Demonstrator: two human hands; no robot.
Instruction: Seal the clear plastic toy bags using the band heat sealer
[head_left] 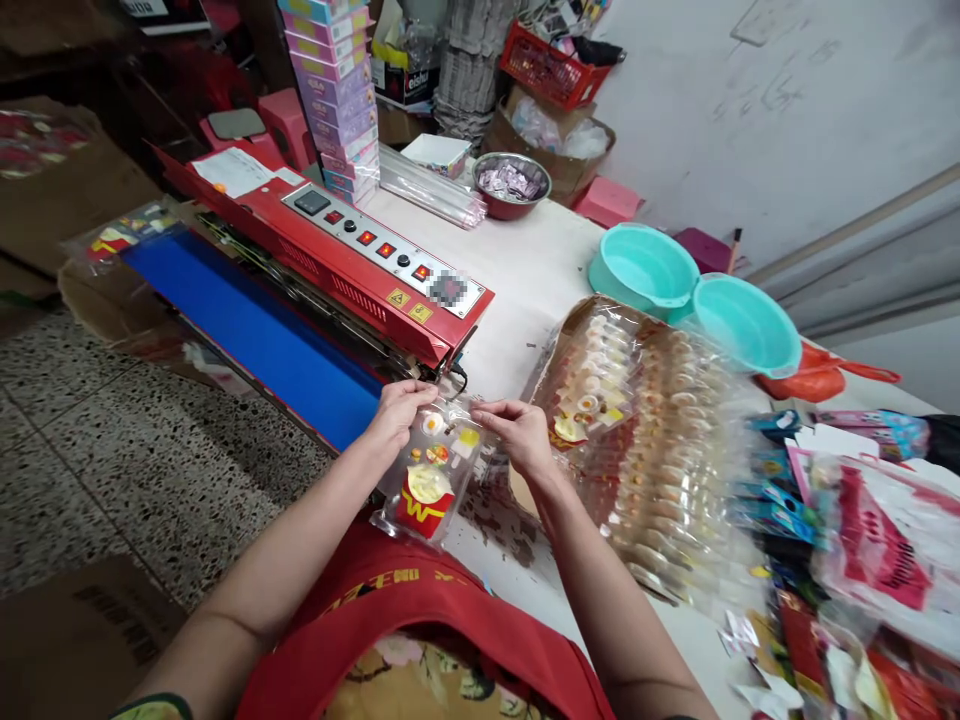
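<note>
A clear plastic bag (459, 478) hangs between my two hands, showing a red fries carton with a yellow mark, a fried egg and other small food pieces inside. My left hand (403, 412) pinches its upper left corner, close to the near end of the red sealing machine (352, 265). At the upper right corner, my right hand (521, 430) grips the bag between thumb and fingers. Just right of that hand, a cardboard box (559, 335) holds several similar filled bags (652, 430) packed in a row.
A blue conveyor belt (255, 335) runs along the machine's left side, with another filled bag (127, 235) at its far end. Two turquoise basins (643, 265) stand behind the box. Mixed packaging (862, 540) crowds the right. Behind the machine are stacked boxes (337, 110) and a metal bowl (512, 185).
</note>
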